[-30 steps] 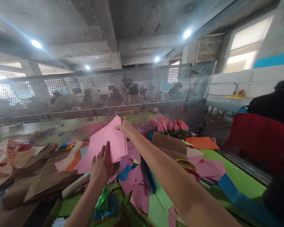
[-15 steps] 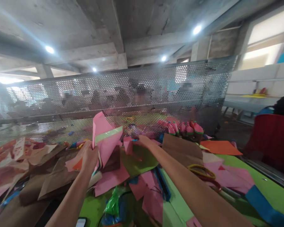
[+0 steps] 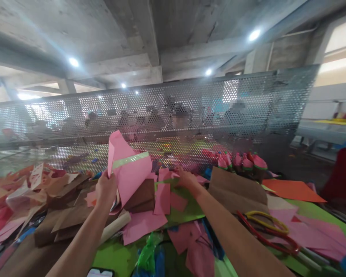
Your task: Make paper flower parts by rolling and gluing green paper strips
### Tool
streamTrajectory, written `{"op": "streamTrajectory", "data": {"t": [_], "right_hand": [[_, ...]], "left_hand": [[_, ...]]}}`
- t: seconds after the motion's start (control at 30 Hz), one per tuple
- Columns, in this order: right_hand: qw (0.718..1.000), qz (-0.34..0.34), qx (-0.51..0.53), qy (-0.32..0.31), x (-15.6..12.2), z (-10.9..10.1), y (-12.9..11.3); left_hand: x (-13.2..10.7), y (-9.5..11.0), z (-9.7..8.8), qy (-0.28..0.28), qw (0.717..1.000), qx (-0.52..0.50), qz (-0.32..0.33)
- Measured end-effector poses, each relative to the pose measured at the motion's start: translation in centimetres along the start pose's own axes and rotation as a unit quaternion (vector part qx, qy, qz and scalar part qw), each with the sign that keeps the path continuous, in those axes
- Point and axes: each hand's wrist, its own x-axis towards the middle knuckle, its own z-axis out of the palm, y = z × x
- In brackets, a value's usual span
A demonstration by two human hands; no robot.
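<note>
My left hand [image 3: 106, 190] is closed on a folded sheet of pink paper [image 3: 134, 173], gripping its left edge and holding it raised. A pale green strip [image 3: 130, 159] runs across that paper. My right hand [image 3: 188, 181] reaches forward over a green sheet [image 3: 187, 215], fingers stretched out among small paper pieces; its fingertips are partly blurred. Beside those fingers a narrow pink paper piece [image 3: 162, 194] lies on the green sheet. Brown paper [image 3: 141, 198] shows behind the raised pink sheet, and a pale roll [image 3: 115, 227] lies below my left wrist.
Red- and yellow-handled scissors [image 3: 272, 232] lie right of my right forearm. Brown sheets [image 3: 238, 190], an orange sheet [image 3: 295, 190] and pink-and-green pointed items [image 3: 242, 161] stand beyond. A perforated metal screen [image 3: 150, 115] borders the table. A phone [image 3: 100, 272] lies at the near edge.
The view has shifted slightly left. My left hand still holds the pink paper, now turned a little flatter. By my right hand, the pink piece now lies lower on the green sheet.
</note>
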Motion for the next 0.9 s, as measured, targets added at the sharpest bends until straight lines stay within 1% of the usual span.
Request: {"op": "streamTrajectory", "data": {"t": [0.13,0.27,0.33,0.4,0.53,0.67,0.8,0.9], "right_hand": [[1.000,0.015,-0.020,-0.020,0.2,0.0,0.4],[0.999,-0.020,-0.020,-0.028,-0.3,-0.5,0.0],[0.999,-0.041,-0.014,-0.032,-0.9,-0.6,-0.7],[0.998,-0.060,-0.007,-0.031,-1.7,-0.6,-1.7],[0.995,-0.092,-0.003,-0.035,-3.5,-0.7,-3.8],[0.994,-0.094,-0.020,-0.052,-4.8,-0.7,-5.7],[0.990,-0.124,-0.033,-0.063,-5.9,-0.6,-7.0],[0.986,-0.152,-0.042,-0.055,-6.6,-0.4,-7.5]], "left_hand": [[-0.7,-0.7,0.5,-0.031,1.000,0.000,0.004],[-1.8,-0.5,1.2,-0.061,0.997,-0.020,0.039],[-2.4,-0.3,1.6,-0.072,0.995,-0.027,0.056],[-2.8,-0.2,2.1,-0.078,0.995,-0.026,0.060],[-3.1,-0.4,2.6,-0.068,0.997,-0.020,0.040],[-2.6,-0.9,2.5,-0.047,0.998,-0.033,0.022],[-2.4,-1.4,2.5,-0.041,0.998,-0.052,0.017],[-2.5,-1.6,2.6,-0.041,0.997,-0.062,0.013]]}}
